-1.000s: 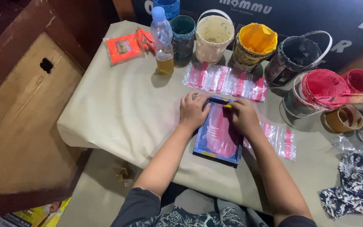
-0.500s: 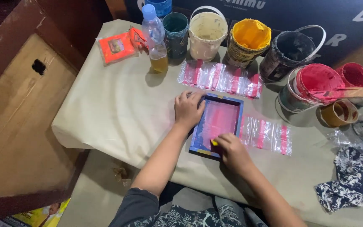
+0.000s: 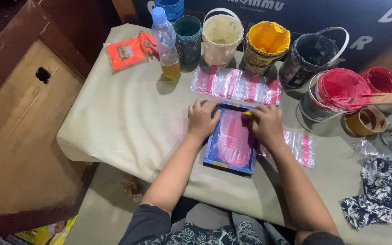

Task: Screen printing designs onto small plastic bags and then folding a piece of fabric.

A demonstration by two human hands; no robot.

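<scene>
The cloth-covered counter is carrying a small blue printing frame smeared pink inside, and behind that frame paint buckets are standing in a row: cream, yellow, black and, off to its right, red. Behind and left of the frame a plastic bottle is holding amber liquid at its bottom. The left hand is pressing flat and open on the frame's far left corner, while the right hand is closing its grip on a yellow squeegee at the frame's far edge.
</scene>
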